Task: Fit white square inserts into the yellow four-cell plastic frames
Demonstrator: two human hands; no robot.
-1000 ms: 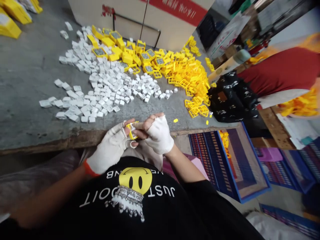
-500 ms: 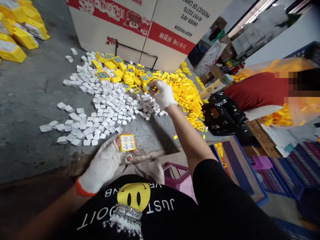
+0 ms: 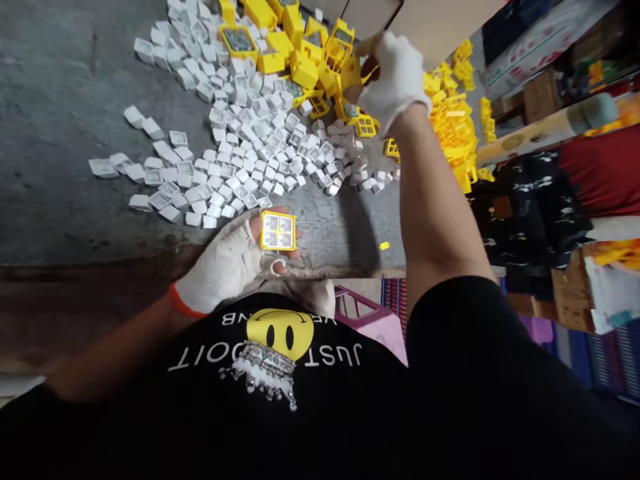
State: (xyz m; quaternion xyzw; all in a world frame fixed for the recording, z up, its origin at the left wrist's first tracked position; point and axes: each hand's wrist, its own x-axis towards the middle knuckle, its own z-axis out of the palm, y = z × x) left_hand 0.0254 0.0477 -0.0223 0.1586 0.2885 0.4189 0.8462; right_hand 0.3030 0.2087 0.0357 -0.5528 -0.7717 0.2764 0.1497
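In my gloved left hand (image 3: 225, 263) rests a small square yellow frame (image 3: 279, 231) with four white caps set in its openings; fingers and thumb surround it above the table edge. My gloved right hand (image 3: 395, 80) reaches to the far side, its fingers closed around a yellow plastic case (image 3: 352, 77) that is partly hidden and blurred. Beside that hand lie more yellow cases (image 3: 305, 69), some with a grey patterned face. Loose white caps (image 3: 255, 143) spread in a heap between my two hands.
Yellow frames (image 3: 453, 127) are piled right of my right arm. A cardboard box (image 3: 430, 27) stands behind the cases. At the right are a person's red sleeve (image 3: 605, 173) and a dark printed cloth (image 3: 525, 207). A pink stool (image 3: 370, 320) is below the table edge.
The view has tilted down and come closer to the table. My right hand has closed on a yellow case and raised it slightly. My left hand still holds the yellow frame.
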